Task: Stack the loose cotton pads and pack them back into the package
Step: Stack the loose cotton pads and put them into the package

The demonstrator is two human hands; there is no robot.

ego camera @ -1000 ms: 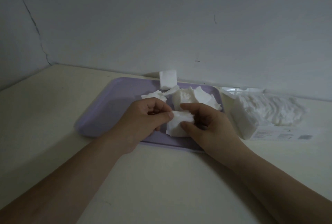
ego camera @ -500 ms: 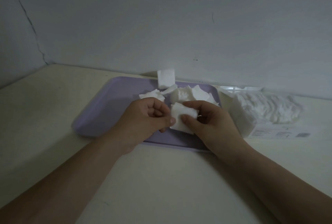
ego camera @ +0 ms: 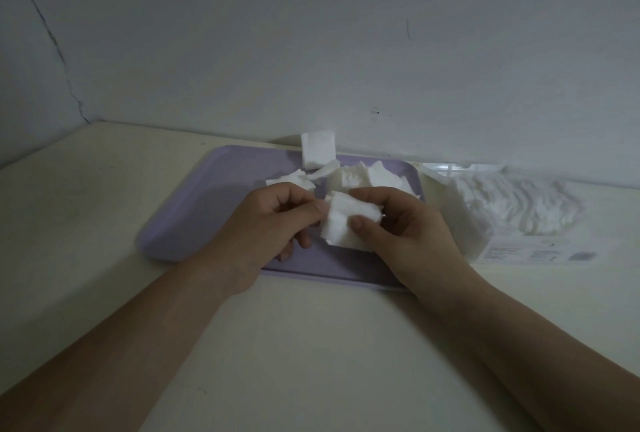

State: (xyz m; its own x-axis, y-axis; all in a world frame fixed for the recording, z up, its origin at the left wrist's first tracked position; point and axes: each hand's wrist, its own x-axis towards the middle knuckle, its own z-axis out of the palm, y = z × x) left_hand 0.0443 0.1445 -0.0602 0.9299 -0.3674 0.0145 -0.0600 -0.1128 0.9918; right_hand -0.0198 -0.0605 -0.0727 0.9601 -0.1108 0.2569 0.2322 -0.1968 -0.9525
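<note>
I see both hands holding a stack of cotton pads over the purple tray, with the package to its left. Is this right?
No: the head view shows the package to the right of the purple tray. The left hand and right hand do hold the stack of cotton pads over it.

Dim room: pale grey wall [ego camera: 311,33] w/ thin dark crack [ego camera: 55,47] (left side), cream table [ego camera: 311,345] below.

Tray [ego camera: 194,223]: left half open to reach. Left hand [ego camera: 273,223] and right hand [ego camera: 405,234], holding a stack [ego camera: 346,223], fill its near right; pads [ego camera: 349,177] its far right. Package [ego camera: 519,209] flanks right rim; wall [ego camera: 311,50] behind.
</note>
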